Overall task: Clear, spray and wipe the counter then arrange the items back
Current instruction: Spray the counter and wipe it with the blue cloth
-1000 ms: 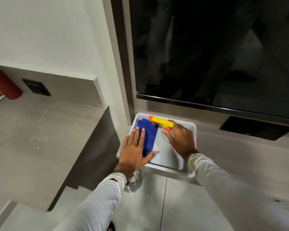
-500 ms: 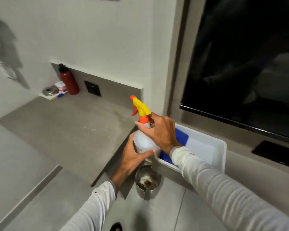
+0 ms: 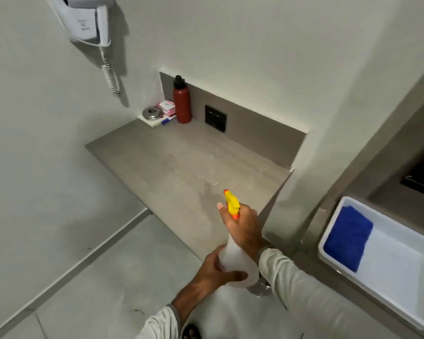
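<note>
The spray bottle (image 3: pixel 235 255) is now being held up in the air just in front of the near edge of the counter (image 3: pixel 181 182), with its yellow nozzle pointing across the top. A second ago it was lying in the white tub (image 3: pixel 387 263), so the person has lifted it out and is turning toward the counter with it. The right hand (image 3: pixel 242 226) is wrapping around the bottle's neck, with a finger sitting by the orange trigger, and the left hand (image 3: pixel 214 270) is cupping the round bottom of the bottle, so both hands are gripping it tight. Little shiny drops are already sitting on the middle of the counter, so I think more spraying is coming, or a last squirt before wiping. The blue cloth (image 3: pixel 346 241) is lying in the tub, off to the right of the counter, waiting for the wiping part. At the far back corner of the counter, a red bottle (image 3: pixel 182 101), a round silver lid (image 3: pixel 153 112) and some small packets (image 3: pixel 167 106) are sitting together, so that corner is not cleared, and they could get wet if the spray goes that far.
</note>
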Action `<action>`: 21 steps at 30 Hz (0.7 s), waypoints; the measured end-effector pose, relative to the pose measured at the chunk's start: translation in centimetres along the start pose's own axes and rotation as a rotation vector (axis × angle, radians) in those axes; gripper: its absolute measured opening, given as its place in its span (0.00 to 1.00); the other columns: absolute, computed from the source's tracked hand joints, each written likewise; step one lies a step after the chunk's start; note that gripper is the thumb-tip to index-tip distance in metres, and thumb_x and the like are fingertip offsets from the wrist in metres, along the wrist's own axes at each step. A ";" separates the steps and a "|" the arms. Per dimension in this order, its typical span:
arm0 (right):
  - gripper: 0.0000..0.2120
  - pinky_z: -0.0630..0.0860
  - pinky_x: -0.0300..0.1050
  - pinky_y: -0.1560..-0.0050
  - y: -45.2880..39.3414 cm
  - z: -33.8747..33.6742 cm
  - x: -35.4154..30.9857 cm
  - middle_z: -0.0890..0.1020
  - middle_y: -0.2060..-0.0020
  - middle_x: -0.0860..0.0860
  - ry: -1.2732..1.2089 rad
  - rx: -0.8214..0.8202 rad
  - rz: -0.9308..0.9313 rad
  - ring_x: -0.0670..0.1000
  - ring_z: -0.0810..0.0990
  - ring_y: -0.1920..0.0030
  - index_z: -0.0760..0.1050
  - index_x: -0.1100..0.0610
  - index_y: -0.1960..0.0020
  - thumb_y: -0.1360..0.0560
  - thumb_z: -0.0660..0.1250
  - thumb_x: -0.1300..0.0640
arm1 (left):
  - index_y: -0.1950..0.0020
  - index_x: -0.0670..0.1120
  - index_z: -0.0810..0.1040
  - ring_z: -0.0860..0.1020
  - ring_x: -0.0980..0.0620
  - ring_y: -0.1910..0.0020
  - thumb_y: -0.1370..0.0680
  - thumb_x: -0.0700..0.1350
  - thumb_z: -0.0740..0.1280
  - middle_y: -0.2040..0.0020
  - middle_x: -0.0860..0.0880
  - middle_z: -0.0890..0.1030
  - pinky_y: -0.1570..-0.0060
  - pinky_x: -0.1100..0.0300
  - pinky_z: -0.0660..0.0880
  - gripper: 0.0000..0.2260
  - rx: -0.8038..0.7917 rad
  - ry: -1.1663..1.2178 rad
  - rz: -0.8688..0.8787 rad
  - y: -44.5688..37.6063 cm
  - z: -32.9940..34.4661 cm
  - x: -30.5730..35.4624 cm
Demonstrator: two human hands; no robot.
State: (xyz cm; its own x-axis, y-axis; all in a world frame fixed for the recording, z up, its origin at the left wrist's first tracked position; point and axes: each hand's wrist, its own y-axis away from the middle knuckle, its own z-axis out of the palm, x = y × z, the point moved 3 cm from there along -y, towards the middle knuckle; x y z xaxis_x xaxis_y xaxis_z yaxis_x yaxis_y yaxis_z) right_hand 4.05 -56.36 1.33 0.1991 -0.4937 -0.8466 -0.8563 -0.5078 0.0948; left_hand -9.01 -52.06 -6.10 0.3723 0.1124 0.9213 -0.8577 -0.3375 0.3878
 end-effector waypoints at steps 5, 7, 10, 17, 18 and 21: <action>0.19 0.75 0.53 0.54 -1.3 -1.3 -0.7 0.84 0.59 0.64 0.195 0.284 -0.006 0.67 0.80 0.54 0.80 0.62 0.58 0.21 0.67 0.47 | 0.39 0.54 0.80 0.83 0.55 0.44 0.34 0.49 0.81 0.44 0.54 0.85 0.43 0.55 0.81 0.25 -0.144 -0.043 -0.003 -2.5 0.4 1.0; 0.19 0.71 0.49 0.59 -1.9 -3.0 -0.4 0.84 0.62 0.61 0.139 0.355 -0.007 0.66 0.81 0.59 0.80 0.62 0.58 0.20 0.66 0.47 | 0.36 0.53 0.78 0.82 0.53 0.43 0.34 0.50 0.81 0.42 0.52 0.85 0.45 0.56 0.81 0.28 -0.218 -0.060 0.011 -4.0 1.1 2.1; 0.19 0.72 0.52 0.55 -3.2 -4.2 -0.7 0.82 0.64 0.62 0.152 0.302 -0.035 0.66 0.79 0.58 0.79 0.62 0.59 0.20 0.65 0.47 | 0.34 0.55 0.76 0.81 0.52 0.41 0.38 0.54 0.82 0.41 0.53 0.83 0.42 0.51 0.80 0.33 -0.225 -0.109 0.049 -5.7 2.2 3.2; 0.20 0.73 0.51 0.41 -7.5 3.7 -6.3 0.83 0.53 0.63 0.194 -0.043 -0.052 0.66 0.77 0.44 0.76 0.56 0.58 0.21 0.63 0.39 | 0.41 0.56 0.77 0.81 0.52 0.45 0.46 0.61 0.78 0.44 0.53 0.83 0.47 0.59 0.79 0.35 0.064 -0.051 0.096 -6.2 -5.3 4.7; 0.20 0.74 0.51 0.41 -8.3 5.2 -7.3 0.82 0.52 0.63 0.176 -0.088 -0.058 0.65 0.77 0.43 0.74 0.54 0.59 0.22 0.63 0.37 | 0.40 0.52 0.77 0.81 0.49 0.44 0.46 0.61 0.78 0.44 0.51 0.83 0.46 0.56 0.79 0.36 0.104 -0.033 0.088 -6.3 -7.1 4.8; 0.20 0.75 0.55 0.38 -10.7 10.6 -10.8 0.81 0.49 0.64 0.168 -0.132 -0.088 0.66 0.77 0.42 0.77 0.54 0.55 0.23 0.63 0.36 | 0.37 0.46 0.78 0.81 0.43 0.42 0.46 0.58 0.79 0.41 0.45 0.83 0.45 0.48 0.80 0.40 0.210 0.035 0.042 -6.7 -12.8 4.8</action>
State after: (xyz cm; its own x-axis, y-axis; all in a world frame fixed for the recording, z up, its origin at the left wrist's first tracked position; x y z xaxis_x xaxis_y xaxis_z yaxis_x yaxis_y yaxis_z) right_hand 6.00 -38.18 3.91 0.3560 -0.5484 -0.7567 -0.7644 -0.6366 0.1017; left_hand -6.02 -37.27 -3.93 0.3218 0.1252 0.9385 -0.7784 -0.5293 0.3375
